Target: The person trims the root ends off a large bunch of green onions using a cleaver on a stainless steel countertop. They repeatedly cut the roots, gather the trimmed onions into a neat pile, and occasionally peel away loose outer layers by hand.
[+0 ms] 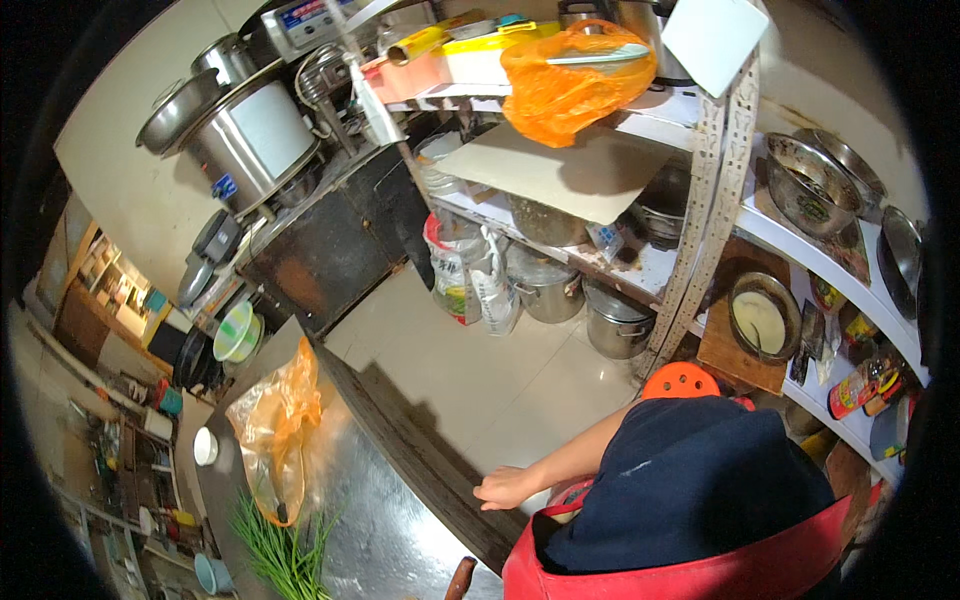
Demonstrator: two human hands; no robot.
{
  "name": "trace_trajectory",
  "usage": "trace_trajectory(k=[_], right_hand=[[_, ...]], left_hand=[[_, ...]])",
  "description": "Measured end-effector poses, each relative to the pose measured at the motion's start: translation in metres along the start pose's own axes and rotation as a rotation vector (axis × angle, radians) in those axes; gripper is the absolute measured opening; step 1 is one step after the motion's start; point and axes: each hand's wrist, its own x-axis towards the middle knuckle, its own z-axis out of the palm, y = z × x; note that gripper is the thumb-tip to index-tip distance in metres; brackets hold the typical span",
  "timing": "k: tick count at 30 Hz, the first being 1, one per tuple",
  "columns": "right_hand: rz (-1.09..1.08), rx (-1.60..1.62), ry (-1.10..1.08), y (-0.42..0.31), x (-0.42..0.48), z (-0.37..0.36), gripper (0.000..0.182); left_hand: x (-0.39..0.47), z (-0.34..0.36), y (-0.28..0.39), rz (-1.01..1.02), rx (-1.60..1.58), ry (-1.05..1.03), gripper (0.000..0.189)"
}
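My right hand [504, 487] hangs beside the edge of a metal-topped table [397, 480], its fingers curled together with nothing seen in them. The bare forearm comes out of a dark blue sleeve, next to a red apron. My left hand is out of view. A brown wooden handle [461, 577] lies at the bottom of the view; what it belongs to is hidden. Long green stalks, like chives or scallions [285, 547], lie on the table beside an orange, see-through plastic bag [281, 435]. A small white bowl [205, 446] stands near the table's far side.
A metal shelf rack [720, 172] holds pans, an orange bag [577, 75] and a metal bowl of pale liquid [759, 322]. Lidded metal pots [544, 289] and sacks [457, 277] stand under it. An orange plastic piece with holes [681, 381] is behind my arm. A large steel pot [255, 142] stands upper left.
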Motion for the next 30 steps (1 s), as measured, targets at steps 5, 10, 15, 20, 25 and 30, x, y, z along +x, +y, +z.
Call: trace_trajectory(k=[5, 10, 15, 20, 25, 30], right_hand=[[0.031, -0.036, -0.111, 0.043, -0.029, -0.008, 0.027], [0.051, -0.094, -0.223, 0.084, -0.037, -0.022, 0.025], [0.115, 0.014, -0.291, 0.148, -0.06, -0.017, 0.023], [0.224, 0.002, -0.149, 0.172, -0.108, -0.054, 0.028], [0.23, 0.107, -0.205, 0.18, -0.119, -0.06, 0.024], [0.43, 0.167, -0.2, 0.169, -0.119, -0.066, 0.025]], left_hand=[[0.02, 0.01, 0.017, 0.12, 0.09, -0.085, 0.023], [0.016, 0.029, -0.009, 0.105, 0.171, -0.101, 0.023], [0.033, -0.051, 0.038, 0.098, 0.285, -0.017, 0.021], [0.078, -0.114, 0.041, 0.133, 0.557, 0.043, 0.011], [0.08, -0.15, 0.007, 0.129, 0.641, 0.202, 0.003], [0.088, -0.147, -0.043, -0.017, 0.518, 0.161, 0.014]])
